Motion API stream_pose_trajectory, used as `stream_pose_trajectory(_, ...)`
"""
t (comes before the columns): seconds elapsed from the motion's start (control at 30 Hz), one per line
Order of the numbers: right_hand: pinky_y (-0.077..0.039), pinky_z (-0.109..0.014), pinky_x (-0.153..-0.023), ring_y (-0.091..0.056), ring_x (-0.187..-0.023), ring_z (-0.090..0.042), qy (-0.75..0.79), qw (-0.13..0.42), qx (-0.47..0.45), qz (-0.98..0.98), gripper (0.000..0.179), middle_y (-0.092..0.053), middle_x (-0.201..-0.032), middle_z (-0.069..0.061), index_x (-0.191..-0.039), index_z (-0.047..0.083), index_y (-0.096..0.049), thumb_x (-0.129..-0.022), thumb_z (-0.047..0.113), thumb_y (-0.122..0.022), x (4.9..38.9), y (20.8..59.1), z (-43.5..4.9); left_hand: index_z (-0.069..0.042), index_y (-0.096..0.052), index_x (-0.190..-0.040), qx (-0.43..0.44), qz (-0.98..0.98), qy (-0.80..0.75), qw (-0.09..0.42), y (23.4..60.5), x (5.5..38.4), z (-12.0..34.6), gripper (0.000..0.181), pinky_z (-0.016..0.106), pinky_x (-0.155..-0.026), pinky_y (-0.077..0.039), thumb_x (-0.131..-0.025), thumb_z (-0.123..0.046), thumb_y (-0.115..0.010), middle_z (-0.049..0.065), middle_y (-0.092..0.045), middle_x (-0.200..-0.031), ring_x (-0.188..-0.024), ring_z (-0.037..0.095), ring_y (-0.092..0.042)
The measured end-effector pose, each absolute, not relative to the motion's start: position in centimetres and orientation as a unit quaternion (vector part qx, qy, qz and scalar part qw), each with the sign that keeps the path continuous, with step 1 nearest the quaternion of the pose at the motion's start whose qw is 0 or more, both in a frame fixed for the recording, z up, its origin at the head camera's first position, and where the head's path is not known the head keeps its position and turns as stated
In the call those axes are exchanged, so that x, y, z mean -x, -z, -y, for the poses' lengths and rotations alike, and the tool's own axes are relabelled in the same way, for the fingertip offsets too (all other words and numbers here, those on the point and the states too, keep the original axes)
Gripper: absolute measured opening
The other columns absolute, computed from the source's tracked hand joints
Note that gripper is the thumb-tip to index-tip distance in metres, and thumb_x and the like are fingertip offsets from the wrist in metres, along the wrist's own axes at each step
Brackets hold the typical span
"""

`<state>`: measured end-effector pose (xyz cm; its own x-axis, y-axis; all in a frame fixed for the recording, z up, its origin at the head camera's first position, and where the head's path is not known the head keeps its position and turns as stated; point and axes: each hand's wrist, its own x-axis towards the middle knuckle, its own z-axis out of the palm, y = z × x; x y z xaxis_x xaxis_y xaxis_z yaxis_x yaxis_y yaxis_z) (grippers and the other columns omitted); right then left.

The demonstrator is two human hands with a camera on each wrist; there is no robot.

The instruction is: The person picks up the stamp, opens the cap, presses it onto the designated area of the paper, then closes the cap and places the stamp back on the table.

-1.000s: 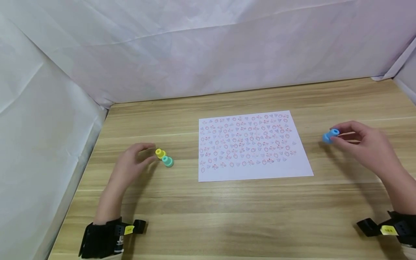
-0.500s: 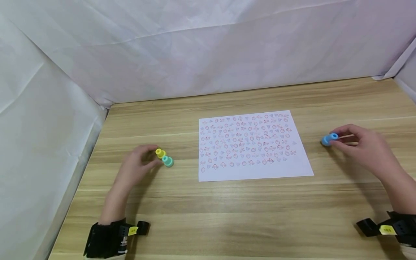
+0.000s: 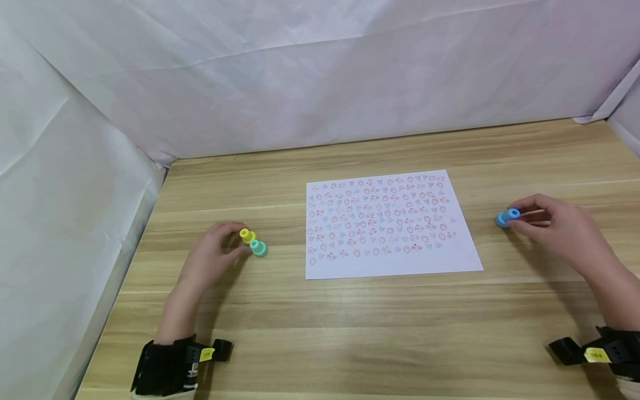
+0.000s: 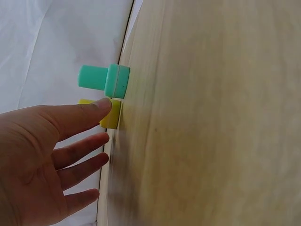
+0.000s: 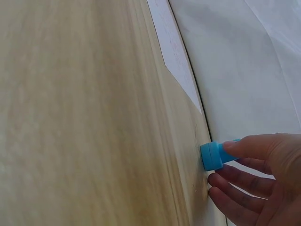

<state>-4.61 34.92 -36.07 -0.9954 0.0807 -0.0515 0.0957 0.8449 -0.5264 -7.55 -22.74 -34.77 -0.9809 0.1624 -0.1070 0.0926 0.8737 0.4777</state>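
Note:
In the head view, my left hand [image 3: 210,255] is at a small yellow stamp [image 3: 246,235], thumb and index finger on either side of it. The left wrist view has the thumb [image 4: 101,108] across the stamp's side, with the other fingers spread below. A teal stamp [image 3: 258,248] stands upright right beside the yellow one. Over on the right, my right hand [image 3: 560,225] pinches a blue stamp [image 3: 505,218] by its handle, its wide base down at the tabletop. The right wrist view has the thumb along that handle.
Between the hands lies a white paper sheet [image 3: 390,266] covered in rows of small red and blue prints, with a bare strip along its near edge. White cloth [image 3: 310,100] hangs behind the wooden table [image 3: 350,333] and on its left. Black bands circle both wrists.
My left hand has moved slightly right, bringing its fingers around the yellow stamp. My right hand has lowered the blue stamp toward the table. Over the last half second both have barely moved.

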Motion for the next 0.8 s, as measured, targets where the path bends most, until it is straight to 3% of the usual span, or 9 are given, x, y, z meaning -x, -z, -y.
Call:
stream_pose_trajectory(0.27,-0.049,-0.067,-0.082,-0.056,-0.109,-0.056,0.280,0.022,-0.060,-0.958,0.044,-0.060,-0.122,-0.034,-0.125,-0.001,-0.058,-0.099,0.034,-0.061,4.3,35.9,-35.0,-0.007,-0.060,-0.132,-0.059,-0.969,-0.226,0.083,34.5,7.7,22.3,0.048,0.065,-0.111,-0.038,-0.089,-0.023,-0.075,0.022,-0.053,-0.143,-0.135,0.044,-0.047)
stream_pose_trajectory(0.37,-0.055,-0.043,-0.072,-0.057,-0.108,-0.056,0.280,0.021,-0.061,-0.958,0.045,-0.060,-0.122,-0.034,-0.126,-0.001,-0.058,-0.099,0.036,-0.061,4.3,35.7,-35.1,-0.006,-0.060,-0.132,-0.056,-0.970,-0.222,0.083,34.5,7.7,22.3,0.047,0.064,-0.110,-0.039,-0.090,-0.023,-0.074,0.022,-0.054,-0.143,-0.134,0.044,-0.047)
stream_pose_trajectory(0.43,-0.048,-0.023,-0.067,-0.058,-0.108,-0.055,0.281,0.020,-0.060,-0.958,0.047,-0.061,-0.121,-0.033,-0.126,0.000,-0.058,-0.098,0.037,-0.062,4.3,35.5,-35.2,-0.006,-0.060,-0.132,-0.053,-0.970,-0.223,0.083,34.5,7.7,22.3,0.046,0.064,-0.110,-0.039,-0.091,-0.022,-0.074,0.022,-0.054,-0.142,-0.134,0.044,-0.048)
stream_pose_trajectory(0.5,-0.036,-0.010,-0.063,-0.058,-0.108,-0.054,0.284,0.021,-0.060,-0.957,0.048,-0.062,-0.122,-0.032,-0.126,0.002,-0.058,-0.097,0.039,-0.063,4.3,35.3,-35.2,-0.006,-0.060,-0.132,-0.050,-0.970,-0.223,0.084,34.6,7.7,22.3,0.046,0.063,-0.111,-0.039,-0.091,-0.022,-0.073,0.021,-0.054,-0.143,-0.135,0.043,-0.047)
stream_pose_trajectory(0.8,-0.034,-0.005,-0.059,-0.057,-0.107,-0.051,0.288,0.018,-0.063,-0.955,0.049,-0.063,-0.122,-0.030,-0.126,0.003,-0.059,-0.095,0.041,-0.066,4.2,35.0,-35.2,-0.006,-0.060,-0.131,-0.034,-0.971,-0.221,0.089,34.5,7.8,22.2,0.042,0.062,-0.112,-0.039,-0.093,-0.022,-0.071,0.020,-0.054,-0.142,-0.135,0.042,-0.047)
